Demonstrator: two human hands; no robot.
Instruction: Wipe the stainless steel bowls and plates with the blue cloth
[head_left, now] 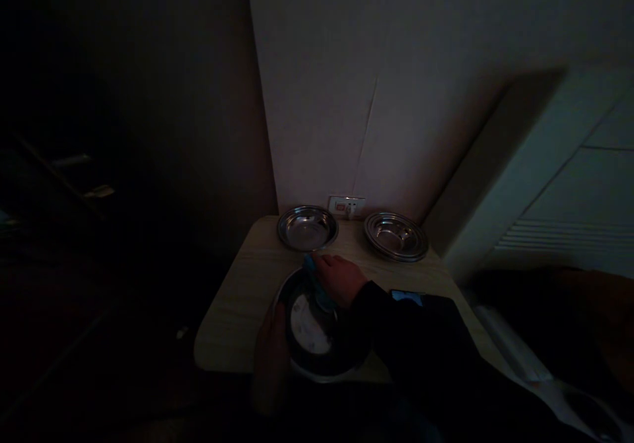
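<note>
The scene is very dim. A round metal dish (310, 327), pale in the middle and dark around it, is at the front of the small table. My left hand (273, 344) grips its left rim, the thumb on the near side of the rim and the other fingers out of sight. In my right hand (341, 279) is a blue cloth (321, 291), pressed against the dish's far inner side. The cloth is bunched, and part of it sticks out past the fingertips over the rim.
One shiny metal dish (307, 229) stands at the table's back left, with stacked metal dishes (396, 237) at the back right. A phone (407, 297) with a lit screen lies right of my wrist on the wood-grain table (230, 321). Behind is a wall socket (347, 206) with a plug.
</note>
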